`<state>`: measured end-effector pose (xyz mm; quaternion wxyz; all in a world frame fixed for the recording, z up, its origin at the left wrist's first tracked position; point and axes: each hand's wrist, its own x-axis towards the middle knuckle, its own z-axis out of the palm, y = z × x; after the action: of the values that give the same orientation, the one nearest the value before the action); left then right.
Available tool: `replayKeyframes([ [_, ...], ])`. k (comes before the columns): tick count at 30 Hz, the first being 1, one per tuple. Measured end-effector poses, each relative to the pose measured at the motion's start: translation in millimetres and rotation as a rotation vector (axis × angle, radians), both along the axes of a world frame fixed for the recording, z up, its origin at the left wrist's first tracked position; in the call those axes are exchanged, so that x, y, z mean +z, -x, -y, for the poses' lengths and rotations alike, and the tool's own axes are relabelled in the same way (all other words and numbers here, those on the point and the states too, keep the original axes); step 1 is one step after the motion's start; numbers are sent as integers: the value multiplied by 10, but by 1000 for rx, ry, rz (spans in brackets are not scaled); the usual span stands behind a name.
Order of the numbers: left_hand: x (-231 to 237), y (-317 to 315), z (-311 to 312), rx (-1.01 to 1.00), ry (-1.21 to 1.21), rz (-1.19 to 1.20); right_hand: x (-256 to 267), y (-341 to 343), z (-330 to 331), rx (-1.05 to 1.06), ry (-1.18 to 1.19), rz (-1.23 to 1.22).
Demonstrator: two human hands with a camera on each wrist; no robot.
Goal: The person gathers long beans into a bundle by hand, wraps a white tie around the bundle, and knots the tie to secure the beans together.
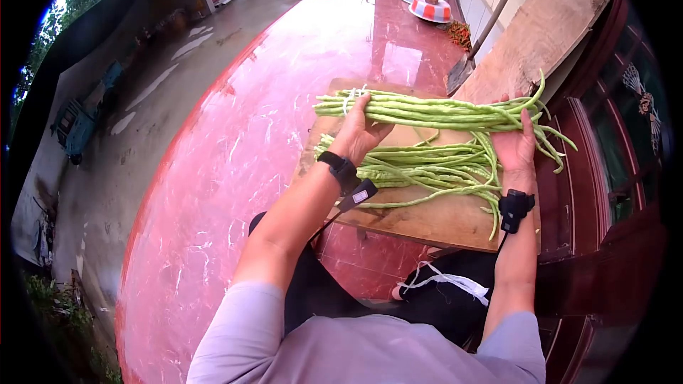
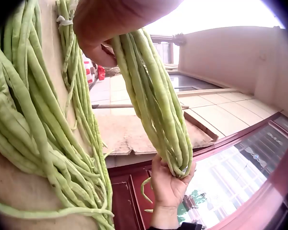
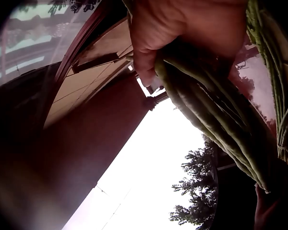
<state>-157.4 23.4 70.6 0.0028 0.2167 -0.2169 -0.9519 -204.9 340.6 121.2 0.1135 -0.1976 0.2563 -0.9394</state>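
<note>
Green beans make up the bundle [image 2: 156, 100], held up off the wooden surface [image 1: 441, 224] with its long axis running crosswise from the left grip [image 1: 359, 133] to the right grip [image 1: 514, 148]. Each grip is curled: the left has its fingers and thumb round one end, the right clasps the other end, thumb to the near side. Neither is spread wide; how tightly each presses cannot be told.

From the left grip, then, the bundle lies off to the right, and from the right grip off to the left, both hands being equally on it.

Below both grips and nearer the person's body, the pile [image 1: 427, 171] rests on the surface, its beans lying roughly parallel to the bundle, some ends fanning out just beside the right wrist.

Also below the grips, on the far side of the pile, lies a tied bundle [image 2: 73, 52]. Its white tie [image 2: 64, 21] is much nearer the left grip than the right. Past the right grip bean tips splay and droop; which bundle they belong to is unclear.
</note>
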Motion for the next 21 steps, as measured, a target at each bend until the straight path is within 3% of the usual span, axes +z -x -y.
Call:
replayKeyframes([
  [3, -207, 205, 68, 1, 78, 49, -534, 542, -26, 72, 62, 298],
  [4, -240, 253, 71, 0, 75, 99, -634, 621, -3, 119, 32, 524],
  [6, -315, 332, 68, -3, 72, 203, -863, 594, 57, 116, -117, 631],
  [7, -370, 352, 62, 7, 74, 153, -984, 632, 95, 29, -145, 596],
  [11, -451, 324, 50, -7, 62, 89, -964, 704, 5, 33, -156, 657],
  [17, -230, 239, -80, -78, -45, 73, -887, 826, -114, -216, -127, 607],
  [20, -334, 284, -90, -106, -1, 24, -1015, 918, -274, -101, -324, 486],
  [21, -346, 280, -67, -108, 48, 13, -960, 882, -311, -26, -388, 569],
])
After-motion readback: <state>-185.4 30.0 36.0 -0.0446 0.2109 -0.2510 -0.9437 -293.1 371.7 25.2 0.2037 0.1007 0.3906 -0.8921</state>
